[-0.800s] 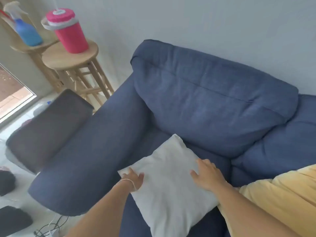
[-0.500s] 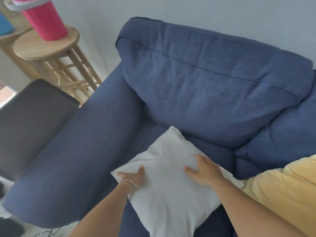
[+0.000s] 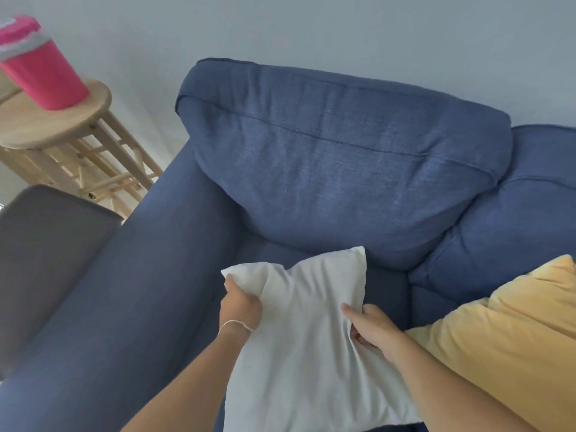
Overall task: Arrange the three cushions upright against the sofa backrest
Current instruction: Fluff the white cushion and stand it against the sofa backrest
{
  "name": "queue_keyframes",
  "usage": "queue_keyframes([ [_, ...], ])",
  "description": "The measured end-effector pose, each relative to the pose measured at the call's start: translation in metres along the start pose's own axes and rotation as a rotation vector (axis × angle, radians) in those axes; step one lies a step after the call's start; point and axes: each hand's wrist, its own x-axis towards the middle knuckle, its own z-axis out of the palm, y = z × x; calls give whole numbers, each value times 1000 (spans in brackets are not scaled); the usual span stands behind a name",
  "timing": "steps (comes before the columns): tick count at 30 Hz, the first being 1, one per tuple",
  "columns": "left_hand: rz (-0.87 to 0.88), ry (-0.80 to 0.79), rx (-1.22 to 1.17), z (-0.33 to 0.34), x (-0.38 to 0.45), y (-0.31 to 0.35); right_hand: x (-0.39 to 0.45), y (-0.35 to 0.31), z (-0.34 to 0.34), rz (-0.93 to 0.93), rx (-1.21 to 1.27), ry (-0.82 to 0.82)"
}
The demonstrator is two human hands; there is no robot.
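A white cushion lies on the seat of the blue sofa, its far corners pointing at the backrest. My left hand grips its upper left corner, bunching the fabric. On the cushion's right edge, my right hand pinches a fold. A yellow cushion lies to the right, partly under my right forearm and cut off by the frame. A third cushion is not in view.
The sofa's wide left armrest runs along the left. Beyond it stand a grey chair or box and a wooden stool carrying a pink container. A pale wall rises behind the sofa.
Both hands went from resting flat on the white cushion to gripping its fabric, and its far edge has lifted and turned toward the backrest. The camera view shifted.
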Motion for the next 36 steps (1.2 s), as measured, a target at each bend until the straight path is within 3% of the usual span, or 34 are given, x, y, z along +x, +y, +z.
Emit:
queue_keyframes([
  [8, 280, -75, 170, -7, 13, 44, 3, 38, -16, -3, -102, 223],
  [12, 344, -206, 560, -14, 20, 28, 0, 54, -14, -63, -116, 272],
  [15, 408, -264, 863, -11, 22, 17, -1, 47, -4, -162, -408, 452],
  [18, 557, -156, 777, 14, 21, 11, 5, 24, 14, -462, -518, 571],
  [21, 643, -153, 665, 53, 17, -2, 22, 13, 36, -588, -637, 441],
  [25, 573, -143, 573, 81, 38, -31, 43, 35, 56, -465, -668, 404],
  [30, 683, -193, 633, 86, 64, -54, 56, 61, 71, -251, -615, 507],
  [36, 722, -221, 643, 84, 87, -55, 65, 55, 71, -123, -497, 489],
])
